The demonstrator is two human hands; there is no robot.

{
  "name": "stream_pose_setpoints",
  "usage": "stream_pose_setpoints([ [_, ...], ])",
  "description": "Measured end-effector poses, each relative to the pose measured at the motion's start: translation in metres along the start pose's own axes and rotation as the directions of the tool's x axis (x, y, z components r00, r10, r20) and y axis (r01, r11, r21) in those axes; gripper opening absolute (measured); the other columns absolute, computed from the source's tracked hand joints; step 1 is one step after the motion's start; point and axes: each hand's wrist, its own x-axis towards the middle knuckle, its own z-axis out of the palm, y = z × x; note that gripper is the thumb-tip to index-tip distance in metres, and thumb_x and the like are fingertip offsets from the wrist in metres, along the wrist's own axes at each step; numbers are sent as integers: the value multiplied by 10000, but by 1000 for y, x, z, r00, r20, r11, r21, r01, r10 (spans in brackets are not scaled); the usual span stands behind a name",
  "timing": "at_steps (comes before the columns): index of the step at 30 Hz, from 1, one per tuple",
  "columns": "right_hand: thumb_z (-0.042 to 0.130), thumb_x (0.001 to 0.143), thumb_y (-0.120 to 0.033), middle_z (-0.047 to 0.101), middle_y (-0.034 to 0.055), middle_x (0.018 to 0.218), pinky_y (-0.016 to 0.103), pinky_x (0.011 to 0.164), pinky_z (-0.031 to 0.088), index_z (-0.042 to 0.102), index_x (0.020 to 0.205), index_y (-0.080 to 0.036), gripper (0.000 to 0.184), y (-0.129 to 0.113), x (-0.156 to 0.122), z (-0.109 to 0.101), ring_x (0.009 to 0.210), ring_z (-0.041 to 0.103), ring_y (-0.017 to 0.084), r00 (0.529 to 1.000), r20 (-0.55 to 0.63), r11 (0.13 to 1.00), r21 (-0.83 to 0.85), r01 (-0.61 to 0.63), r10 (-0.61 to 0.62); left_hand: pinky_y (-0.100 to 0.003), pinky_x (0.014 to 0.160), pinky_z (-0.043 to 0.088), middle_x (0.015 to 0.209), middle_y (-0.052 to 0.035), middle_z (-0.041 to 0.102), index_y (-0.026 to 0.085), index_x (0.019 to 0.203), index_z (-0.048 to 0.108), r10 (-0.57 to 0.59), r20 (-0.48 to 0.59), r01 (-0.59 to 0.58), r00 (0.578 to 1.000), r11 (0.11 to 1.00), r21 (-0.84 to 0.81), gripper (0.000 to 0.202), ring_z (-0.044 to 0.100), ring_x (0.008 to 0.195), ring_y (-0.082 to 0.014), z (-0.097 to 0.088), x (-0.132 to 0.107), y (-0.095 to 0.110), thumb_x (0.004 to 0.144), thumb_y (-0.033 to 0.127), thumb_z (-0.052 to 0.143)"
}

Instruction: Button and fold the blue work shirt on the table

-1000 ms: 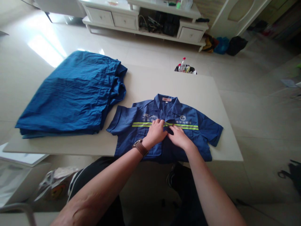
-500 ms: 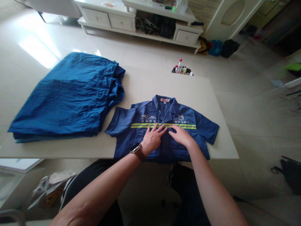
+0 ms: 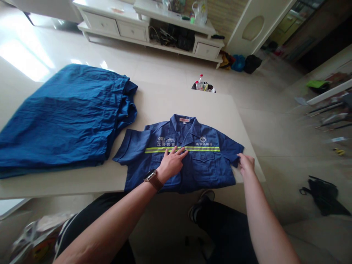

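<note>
A dark blue short-sleeved work shirt (image 3: pixel 203 167) lies front up on the white table, collar away from me, its lower part at the near edge. A yellow-green reflective stripe (image 3: pixel 203 149) crosses its chest below white printed lettering. My left hand (image 3: pixel 172 163), a watch (image 3: pixel 150 176) on its wrist, rests on the shirt's front with fingers spread over the stripe. Out at the right sleeve (image 3: pixel 233 148), my right hand (image 3: pixel 246 163) pinches the cuff's lower corner between thumb and fingers. The opposite sleeve (image 3: pixel 133 145) lies spread on the table.
A folded pile of brighter blue cloth (image 3: pixel 66 117) covers the left of the white table (image 3: pixel 165 101). Past the far edge stands a bin with bottles (image 3: pixel 202 85). A white cabinet (image 3: pixel 132 33) runs along the back. A black bag (image 3: pixel 326 194) lies on the floor at right.
My right hand has moved right from the shirt's chest to the sleeve cuff and taken hold of it. My left hand stays on the stripe. The view has shifted slightly right.
</note>
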Motion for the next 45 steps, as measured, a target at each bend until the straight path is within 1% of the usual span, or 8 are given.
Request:
stream_pose_setpoints([
  [7, 815, 593, -212, 562, -42, 534, 158, 352, 290, 559, 690, -163, 278, 2, 3, -15, 424, 419, 58, 981, 30, 981, 37, -193, 192, -694, 1186, 313, 1618, 7, 411, 358, 1519, 429, -9, -28, 10, 1000, 1000, 21, 662, 321, 1506, -337, -2, 7, 2, 881, 190, 489],
  [15, 816, 641, -196, 664, -59, 698, 196, 527, 508, 582, 851, -211, 315, -10, 0, -12, 591, 609, 105, 941, 249, 952, 144, -269, 228, -625, 1167, 362, 1557, -5, 490, 360, 1495, 463, -3, -56, 7, 998, 998, 68, 649, 390, 1438, -326, -3, 11, 4, 871, 190, 516],
  [20, 799, 673, -173, 681, -65, 754, 188, 510, 482, 563, 921, -226, 346, -14, -1, -14, 614, 631, 109, 932, 278, 923, 240, -300, 231, -612, 1158, 378, 1543, 1, 505, 339, 1483, 485, 9, -72, -4, 997, 997, 74, 639, 401, 1421, -327, -4, 11, 5, 864, 185, 512],
  [27, 735, 670, -76, 660, -38, 695, 149, 406, 374, 565, 834, -186, 261, -8, 5, -13, 542, 562, 84, 932, 262, 890, 315, -329, 252, -624, 1163, 364, 1549, -4, 496, 359, 1491, 470, 5, -70, 0, 998, 997, 75, 651, 390, 1426, -330, -1, 13, 5, 866, 188, 523],
  [35, 647, 680, -78, 628, -23, 693, 172, 557, 526, 537, 764, -181, 173, -11, 3, -10, 602, 597, 89, 936, 283, 906, 306, -294, 208, -616, 1161, 362, 1539, -5, 502, 375, 1490, 464, 9, -61, -5, 998, 998, 56, 647, 400, 1414, -329, -5, 12, 7, 873, 190, 532],
  [41, 656, 727, -188, 688, -17, 813, 186, 585, 523, 597, 867, -196, 153, -5, 3, -3, 690, 639, 111, 973, 185, 946, 263, -187, 141, -600, 1168, 354, 1544, -6, 497, 362, 1480, 480, 0, -52, 3, 999, 998, 56, 633, 388, 1422, -326, -5, 12, 7, 874, 185, 520],
  [43, 629, 769, -223, 726, -1, 944, 211, 756, 563, 644, 948, -198, 181, -4, 0, -1, 858, 682, 123, 994, 99, 974, 227, 24, -48, -585, 1164, 362, 1539, -8, 503, 354, 1477, 484, 1, -54, 1, 999, 999, 53, 630, 393, 1416, -318, -5, 12, 7, 873, 178, 513],
  [45, 564, 845, -274, 730, 23, 1118, 273, 1007, 521, 688, 1056, -206, 253, -7, -6, 1, 1081, 673, 142, 939, 98, 941, 115, 318, -330, -583, 1159, 367, 1534, -11, 507, 350, 1477, 484, 2, -52, 1, 999, 999, 52, 634, 393, 1415, -317, -6, 12, 7, 868, 174, 511],
])
